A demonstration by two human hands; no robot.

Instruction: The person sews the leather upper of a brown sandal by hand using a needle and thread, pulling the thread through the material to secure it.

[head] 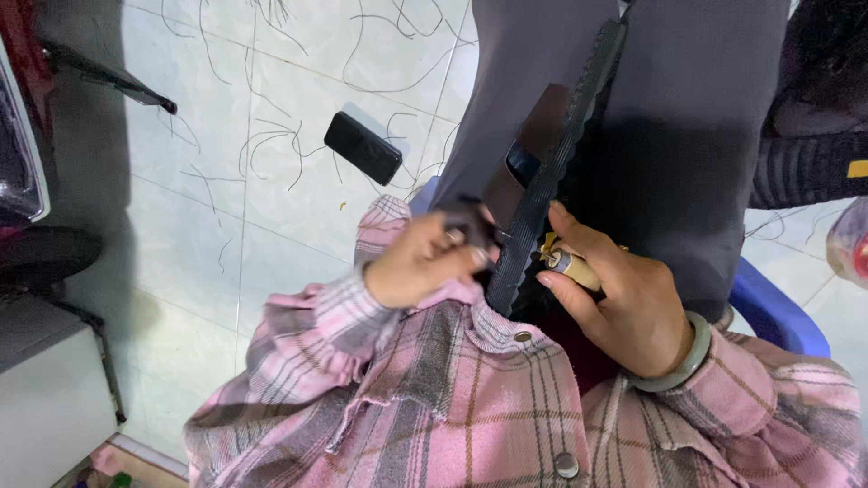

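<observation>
Pale tiled floor (pixel 271 208) littered with thread scraps; across the lap, a long black scallop-edged strap (pixel 551 172), likely stiff yet bendable, light: left hand (pixel 420 262) pinches its near end, right hand (pixel 624 303) grips a wooden-handled tool (pixel 574 267).

Pink plaid flannel sleeves (pixel 434 398) w/ snap buttons; grey-green bangle (pixel 689 357) on right wrist; grey trousers (pixel 687 126).

left hand (pixel 418 264) pinches a dark strap (pixel 551 163); right hand (pixel 619 298) grips a wooden-handled tool (pixel 573 266); black phone (pixel 363 147) at 10 o'clock.
</observation>
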